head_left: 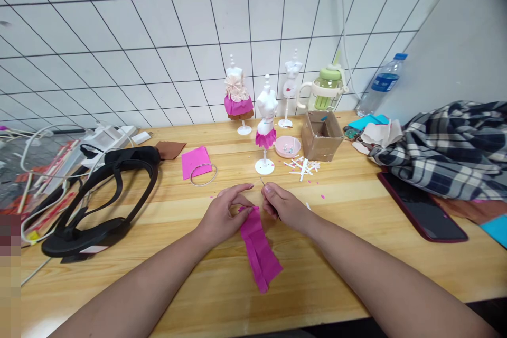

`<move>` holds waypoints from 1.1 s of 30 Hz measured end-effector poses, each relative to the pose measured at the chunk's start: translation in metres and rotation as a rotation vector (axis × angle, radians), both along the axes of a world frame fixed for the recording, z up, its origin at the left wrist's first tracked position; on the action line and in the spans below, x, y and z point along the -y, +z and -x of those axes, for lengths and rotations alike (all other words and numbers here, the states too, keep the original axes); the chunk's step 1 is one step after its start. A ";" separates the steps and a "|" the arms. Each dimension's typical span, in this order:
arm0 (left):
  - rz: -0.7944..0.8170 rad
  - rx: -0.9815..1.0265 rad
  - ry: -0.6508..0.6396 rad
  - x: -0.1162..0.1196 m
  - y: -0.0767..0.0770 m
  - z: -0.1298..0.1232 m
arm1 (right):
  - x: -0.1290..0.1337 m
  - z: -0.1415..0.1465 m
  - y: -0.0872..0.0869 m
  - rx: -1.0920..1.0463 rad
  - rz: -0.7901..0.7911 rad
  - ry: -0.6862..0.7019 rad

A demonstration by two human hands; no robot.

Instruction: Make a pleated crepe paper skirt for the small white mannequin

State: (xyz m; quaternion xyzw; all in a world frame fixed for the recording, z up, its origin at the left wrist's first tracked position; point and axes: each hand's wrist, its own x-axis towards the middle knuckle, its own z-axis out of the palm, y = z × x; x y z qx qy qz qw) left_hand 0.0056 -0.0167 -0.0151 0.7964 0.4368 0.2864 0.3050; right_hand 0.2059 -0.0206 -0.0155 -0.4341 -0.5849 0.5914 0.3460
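Observation:
My left hand pinches the top edge of a magenta strip of crepe-like paper, which hangs down creased toward the table's front. Close beside it, my right hand is closed around a thin pointed tool; its tip sticks out past the thumb, and whether it is tweezers I cannot make out. Just beyond both hands stands a small white dress form wearing a ruffled magenta skirt. Behind it are a dress form with a cream pleated top and magenta skirt, and another white one.
A pink bowl of beads, scattered white sticks and a cardboard box lie right of the forms. Left are a magenta square, a wire ring and a black headset strap. A phone lies right.

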 end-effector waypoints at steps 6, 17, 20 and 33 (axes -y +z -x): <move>-0.004 -0.014 0.010 0.000 0.000 0.000 | -0.001 -0.001 0.002 0.021 -0.063 -0.005; 0.031 -0.021 0.026 0.000 0.002 -0.001 | -0.005 -0.013 0.007 0.249 -0.203 -0.054; 0.058 0.008 0.056 0.000 0.004 -0.001 | -0.010 -0.030 0.015 0.513 -0.305 -0.097; 0.117 0.076 0.087 0.001 0.004 -0.002 | -0.007 -0.038 0.023 1.323 -0.320 0.075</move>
